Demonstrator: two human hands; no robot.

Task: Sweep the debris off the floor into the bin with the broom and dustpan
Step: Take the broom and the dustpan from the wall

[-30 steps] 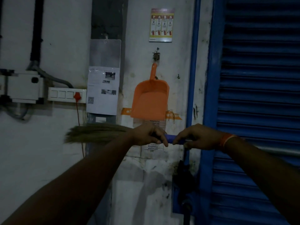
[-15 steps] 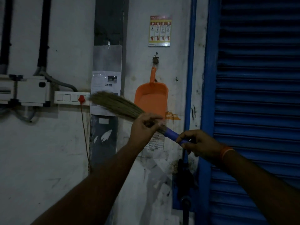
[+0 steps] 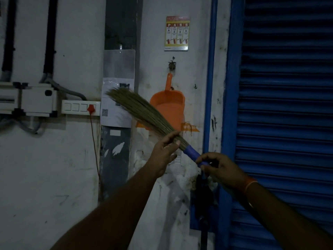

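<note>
**Dimly lit: broom held slantwise in both hands before a hanging dustpan**

Leftmost on the white wall (image 3: 45, 177) sits a pale electrical box (image 3: 37, 99) with dark conduits (image 3: 50, 35) rising above it; just to its right is a switch plate (image 3: 80, 107) with a red knob, a thin red cord hanging down from it; next comes a dark vertical panel carrying paper notices (image 3: 117, 103). Across these the broom (image 3: 144, 114) slants, its straw head up and to the left, its blue handle down and to the right; the left hand (image 3: 164, 153) has its grip loosely curled round the straw bundle just above the blue sleeve, thumb and fingertips on the bristles; behind the bristles the orange dustpan (image 3: 169, 105) hangs upright from a hook (image 3: 172, 64) on the wall, handle at the top, partly covered by the broom; above it is a small poster (image 3: 176, 33) headed PASS. Further right, the right hand (image 3: 219, 168) pinches the lower end of the blue handle, its grip closed on it; an orange band circles that wrist; beyond stand a blue frame (image 3: 210, 87) and a blue ribbed shutter (image 3: 288, 123).
</note>
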